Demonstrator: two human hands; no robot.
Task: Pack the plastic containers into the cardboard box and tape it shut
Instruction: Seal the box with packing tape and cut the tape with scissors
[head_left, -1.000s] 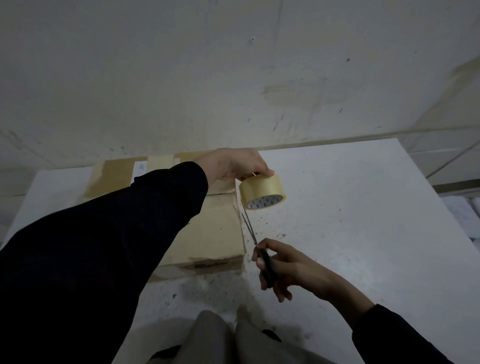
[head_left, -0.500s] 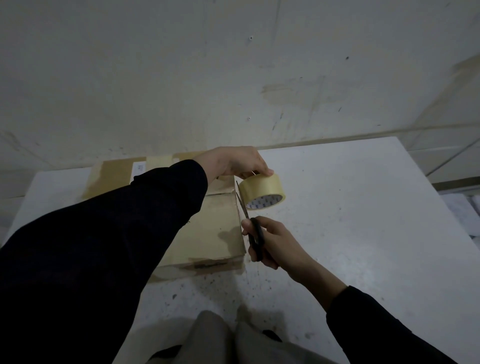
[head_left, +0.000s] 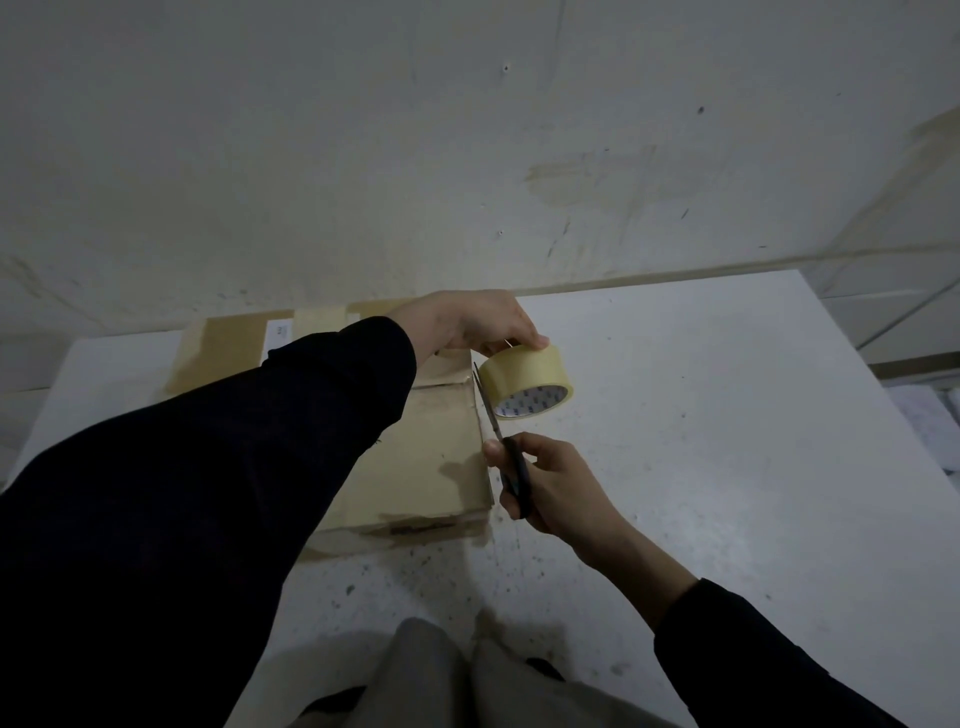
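Note:
The cardboard box (head_left: 426, 457) lies with its flaps down on the white table (head_left: 701, 441), largely covered by my left sleeve. My left hand (head_left: 467, 322) reaches across it and holds a roll of yellowish packing tape (head_left: 524, 379) just past the box's right edge. My right hand (head_left: 550, 483) grips black-handled scissors (head_left: 501, 441), blades pointing up between the box edge and the roll. A tape strip crosses the box's far edge (head_left: 317, 314). No plastic containers are visible.
A stained pale wall (head_left: 467, 156) stands right behind the table. The table's right edge (head_left: 893, 400) drops to a lower area with white objects. My trouser legs (head_left: 467, 675) show at the bottom.
My right hand has brought the scissors up and left, from the table in front of the box to the gap beside the tape roll. The left hand and roll have stayed in place.

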